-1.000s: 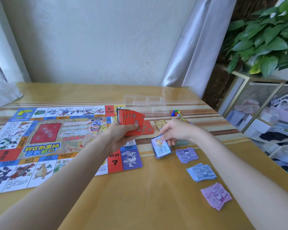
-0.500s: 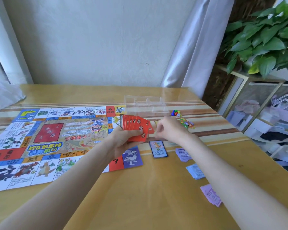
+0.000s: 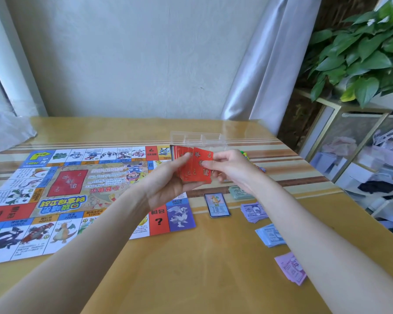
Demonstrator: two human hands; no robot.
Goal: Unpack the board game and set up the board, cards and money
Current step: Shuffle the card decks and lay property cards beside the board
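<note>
Sorting of the cards looks to be the step in hand: the board (image 3: 77, 196) already lies flat on the left of the counter (image 3: 191, 279), and money sits in separate piles on the right, a green pile (image 3: 237, 191) farthest, then a purple pile (image 3: 253, 211), a blue pile (image 3: 270, 234) and a pink pile (image 3: 292, 267) nearest. The left hand (image 3: 168, 186) grips a fan of red cards (image 3: 192, 165) above the board's right edge, and the right hand (image 3: 233, 169) pinches the rightmost card of that fan between thumb and fingers. One blue card (image 3: 216, 204) lies face up on the counter just right of the board. My guess is that the next move calls for drawing the pinched card free without dragging its neighbours, then laying it on its proper pile. A clear tray (image 3: 199, 138) stands behind the hands, hard to read against the glare. Small coloured pieces (image 3: 244, 153) peep out past the right hand, mostly hidden. Whether dark-edged cards sit behind the red fan is unclear.
</note>
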